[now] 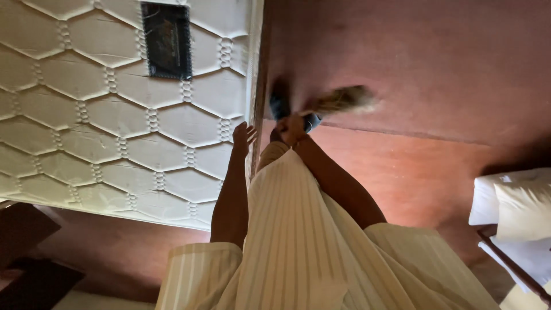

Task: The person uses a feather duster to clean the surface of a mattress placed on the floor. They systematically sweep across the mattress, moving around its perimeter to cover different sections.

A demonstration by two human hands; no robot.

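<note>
1. Broom (343,100) is in the right hand (291,128); the fingers are closed around its handle end, and the pale bristles are blurred, out over the floor (436,74) to the right of the hand and farther away.
2. The left hand (243,136) holds nothing. Its fingers are spread open, and it is just beside the right edge of the mattress (103,109); I cannot tell if it touches the edge.
3. The mattress is white with a quilted pattern of hexagons. It fills the left and far part of the view, and a dark rectangular label (167,40) sits on it at the far side.
4. Both arms come out from short sleeves of a cream striped garment (298,241), which covers the near middle.
5. Dark shoes (280,106) show on the red-brown floor, just beyond the right hand.
6. White pillows (519,206) lie at the right edge, near, well apart from the broom.
</note>
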